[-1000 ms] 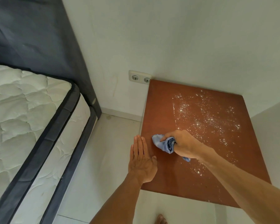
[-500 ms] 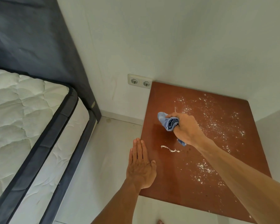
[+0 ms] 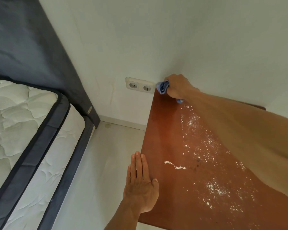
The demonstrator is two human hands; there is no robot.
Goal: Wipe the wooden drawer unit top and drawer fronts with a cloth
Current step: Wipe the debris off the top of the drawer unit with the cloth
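Fingers [image 3: 171, 92] of the right hand [image 3: 179, 87]: curled tight round a bunched blue cloth [image 3: 162, 87], which protrudes on both sides of the fist. The cloth sits at the far left corner of the wooden drawer unit top [image 3: 170, 188], against the wall and just beside a double wall socket [image 3: 140, 85].

Fingers [image 3: 138, 165] of the left hand [image 3: 140, 190]: straight and pressed together, palm down, along the left edge of the top near its front corner, thumb over the wood.

White powder [image 3: 211, 188] is scattered over the middle and right of the top. A short powder streak [image 3: 175, 165] lies near the left hand. A quilted mattress [image 3: 15, 117] lies to the left, across a strip of floor [image 3: 98, 163].
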